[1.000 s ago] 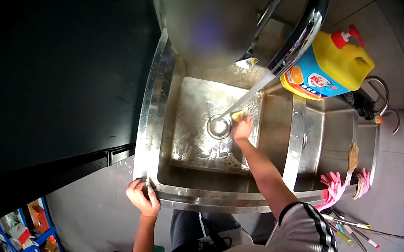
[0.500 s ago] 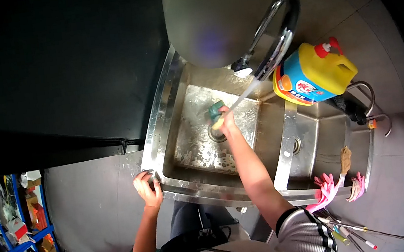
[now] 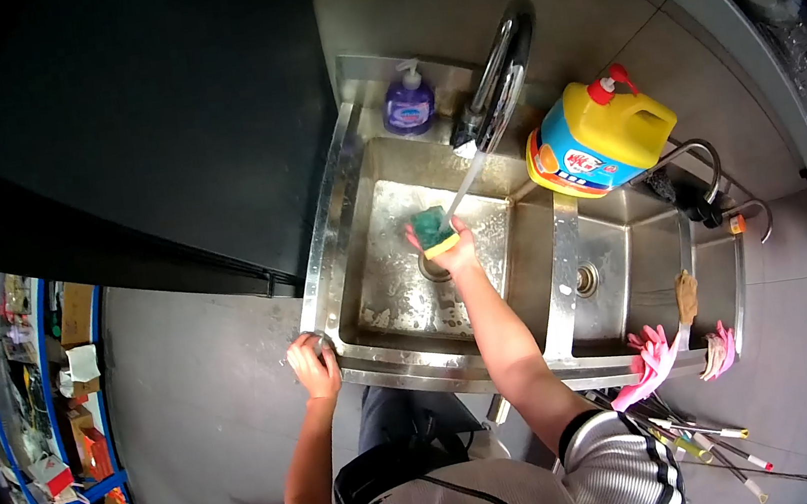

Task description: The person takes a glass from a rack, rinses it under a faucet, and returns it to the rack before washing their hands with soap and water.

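Observation:
My right hand [image 3: 454,250] reaches into the large left basin of the steel sink [image 3: 436,376], wrapped around a green and yellow sponge [image 3: 433,227]. Fingers show on the sponge's left side and the thumb on its right. From the chrome faucet [image 3: 503,53], a stream of water falls right by the sponge and thumb. Below them lies the drain [image 3: 434,268], partly hidden by the hand. My left hand [image 3: 315,366] is closed over the sink's front left corner, fingertips curled on the rim.
Behind the basin stands a purple soap pump bottle [image 3: 409,105]. A big yellow detergent jug [image 3: 601,137] sits right of the faucet. Pink gloves [image 3: 653,362] hang over the front rim near a brown-headed brush [image 3: 687,298]. A black panel [image 3: 157,131] borders the left.
The view has shifted, bringing the purple bottle into clear sight. My right hand has turned the sponge so its green face shows more. My left hand stays at the corner.

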Tool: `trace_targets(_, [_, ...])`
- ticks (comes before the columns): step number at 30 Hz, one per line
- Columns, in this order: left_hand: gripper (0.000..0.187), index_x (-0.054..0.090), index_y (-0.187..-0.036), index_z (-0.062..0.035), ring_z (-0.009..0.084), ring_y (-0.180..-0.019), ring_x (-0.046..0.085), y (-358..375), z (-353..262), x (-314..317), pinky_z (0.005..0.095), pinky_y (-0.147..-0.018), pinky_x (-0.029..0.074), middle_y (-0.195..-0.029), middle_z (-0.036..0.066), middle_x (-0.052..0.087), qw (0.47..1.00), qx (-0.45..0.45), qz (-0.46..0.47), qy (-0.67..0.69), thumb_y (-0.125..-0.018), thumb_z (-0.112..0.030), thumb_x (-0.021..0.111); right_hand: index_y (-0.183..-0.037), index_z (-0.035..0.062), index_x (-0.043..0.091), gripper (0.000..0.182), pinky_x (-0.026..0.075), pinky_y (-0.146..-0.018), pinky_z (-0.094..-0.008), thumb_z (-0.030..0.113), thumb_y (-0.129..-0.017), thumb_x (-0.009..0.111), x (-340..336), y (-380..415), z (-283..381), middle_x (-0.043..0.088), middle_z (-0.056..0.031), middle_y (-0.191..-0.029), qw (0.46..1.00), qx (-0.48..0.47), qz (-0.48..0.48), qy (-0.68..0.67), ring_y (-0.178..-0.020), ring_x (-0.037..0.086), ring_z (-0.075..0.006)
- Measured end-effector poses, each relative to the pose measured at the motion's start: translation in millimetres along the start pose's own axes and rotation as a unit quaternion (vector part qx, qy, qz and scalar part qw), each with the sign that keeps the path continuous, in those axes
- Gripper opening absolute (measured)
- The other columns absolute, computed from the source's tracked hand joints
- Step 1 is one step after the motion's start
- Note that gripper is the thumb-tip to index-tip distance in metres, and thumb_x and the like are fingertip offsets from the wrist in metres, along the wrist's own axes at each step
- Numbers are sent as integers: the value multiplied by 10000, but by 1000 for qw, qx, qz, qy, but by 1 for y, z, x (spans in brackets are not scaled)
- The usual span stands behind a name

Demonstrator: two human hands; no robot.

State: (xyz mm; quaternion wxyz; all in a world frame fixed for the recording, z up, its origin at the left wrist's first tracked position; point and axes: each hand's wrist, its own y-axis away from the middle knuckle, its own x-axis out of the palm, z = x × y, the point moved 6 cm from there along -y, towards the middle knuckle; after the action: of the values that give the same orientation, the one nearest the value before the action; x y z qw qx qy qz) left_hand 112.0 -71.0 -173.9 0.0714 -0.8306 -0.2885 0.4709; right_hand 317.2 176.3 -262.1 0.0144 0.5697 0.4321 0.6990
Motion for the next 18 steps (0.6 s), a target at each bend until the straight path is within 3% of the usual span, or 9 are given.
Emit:
trace_targets(3, [181, 492, -906, -25, 317, -911, 438, 0, -2, -2, 403, -812, 320, -969, 151, 488, 1000, -2, 2, 3, -737, -75, 529, -1194, 12, 389, 480, 298, -927, -556, 340, -865, 270, 3, -12, 6, 427, -243, -1197, 999, -6, 50, -13, -1103, 398, -431])
trace_targets(9, [167, 486, -926, -8, 316, -898, 443, -3, -20, -21, 399, -809, 328, -984, 170, 494, 1000, 10, -19, 22, -769, -62, 507, -999, 60, 545, 354, 346, -869, -576, 252, -855, 284, 1, -20, 18, 565, -159, -1035, 995, -63, 31, -64, -980, 508, -349])
trace_targets(12, [154, 490, -923, 4, 311, -876, 456, -3, -31, -29, 379, -768, 361, -973, 173, 498, 998, 18, -22, 53, -777, -45, 496, -1043, 34, 524, 370, 333, -901, -552, 263, -849, 308, 12, -29, 21, 544, -169, -1087, 994, -67, 74, -34, -1019, 498, -333])
trace_targets(18, [143, 487, -876, -4, 322, -785, 497, -5, -42, -23, 384, -706, 402, -843, 161, 527, 992, 41, 11, 117, -736, 8, 518, -1141, 26, 461, 416, 268, -964, -536, 280, -852, 301, 34, -8, 24, 470, -180, -1195, 975, -92, 160, -126, -1117, 437, -323])
